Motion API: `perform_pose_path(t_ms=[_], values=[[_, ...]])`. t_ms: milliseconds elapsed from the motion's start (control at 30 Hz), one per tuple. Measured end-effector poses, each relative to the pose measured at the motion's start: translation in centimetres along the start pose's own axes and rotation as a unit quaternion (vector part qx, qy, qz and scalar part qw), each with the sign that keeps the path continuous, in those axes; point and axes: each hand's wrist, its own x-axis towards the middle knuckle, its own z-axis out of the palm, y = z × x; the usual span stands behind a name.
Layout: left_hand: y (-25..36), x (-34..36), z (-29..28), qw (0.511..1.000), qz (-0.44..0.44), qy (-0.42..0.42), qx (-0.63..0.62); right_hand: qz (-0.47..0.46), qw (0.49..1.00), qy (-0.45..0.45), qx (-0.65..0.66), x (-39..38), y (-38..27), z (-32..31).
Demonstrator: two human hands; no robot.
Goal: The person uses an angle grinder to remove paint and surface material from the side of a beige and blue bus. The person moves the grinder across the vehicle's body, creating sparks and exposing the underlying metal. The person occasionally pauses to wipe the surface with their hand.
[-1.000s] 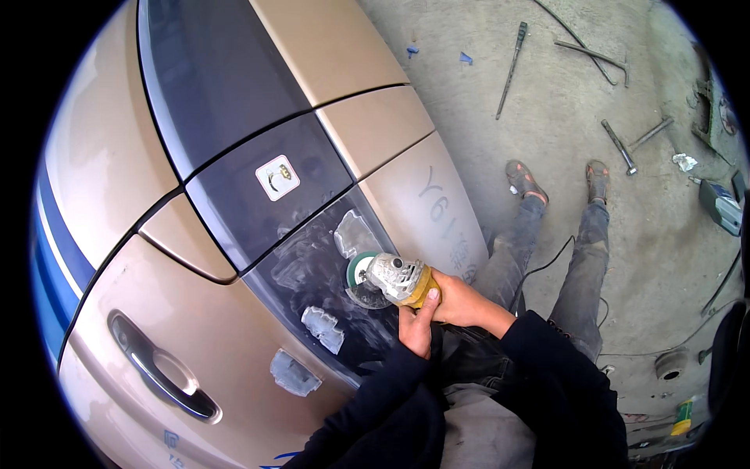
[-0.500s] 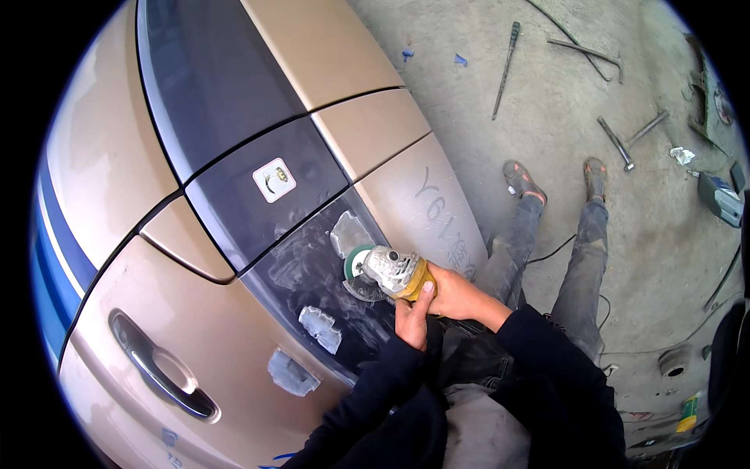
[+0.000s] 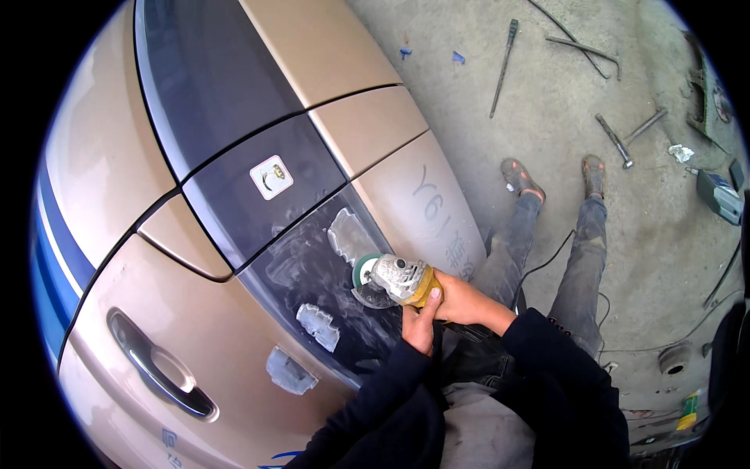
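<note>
A: Saw what near the middle of the frame?

B: Saw a yellow and silver grinder (image 3: 406,283), just below and right of the middle. Found a round green and white disc (image 3: 364,270) at its left end.

A: Held it how?

B: Held it with two hands. Bent the right hand (image 3: 469,301) around the yellow part from the right side. Put the left hand (image 3: 419,328) just below, with its thumb pressed flat on the yellow part. Could not tell about the other left fingers or the right fingertips, tucked away out of sight.

A: Touched the car with the disc?

B: Could not tell. Held it right by a dark panel (image 3: 297,270), near the low end of a rough grey patch (image 3: 351,234).

A: Spotted more patches?

B: Spotted two, lower down and to the left: one on the dark panel (image 3: 319,327), one on the tan door (image 3: 291,370).

A: Looked farther out?

B: Yes. Found a square white sticker (image 3: 271,177) above, a dark door handle (image 3: 148,371) at lower left and a blue stripe (image 3: 62,227) at the left edge. Noticed grey marks (image 3: 437,207) on the tan paint, right of the middle.

A: And on the floor?

B: Saw two shoes (image 3: 523,180) (image 3: 594,176) at right, and a black cord (image 3: 547,266) by the legs. Spotted a long bar (image 3: 504,69) and blue scraps (image 3: 458,57) at the top, with a crumpled white bit (image 3: 680,153) at upper right.
</note>
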Motion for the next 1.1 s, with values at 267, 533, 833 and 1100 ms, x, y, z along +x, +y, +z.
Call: perform_pose_path(t_ms=[267, 533, 833, 1100], values=[[0.6, 0.5, 0.0, 0.999, 0.047, 0.002, 0.01, -0.008, 1.0, -0.001, -0.026, 0.9, -0.6, -0.4], [4.7, 6.1, 1.1, 0.997, 0.069, -0.042, 0.016, 0.012, 0.999, 0.009, -0.048, 6.3, -3.3, -2.7], [4.4, 7.1, 1.0, 0.996, 0.054, -0.04, 0.052, 0.026, 1.0, 0.017, 0.002, 6.7, -2.2, -2.9], [4.5, 7.5, 1.0, 0.997, 0.038, -0.06, 0.03, 0.014, 1.0, 0.018, -0.001, 7.1, -2.4, -3.4]])
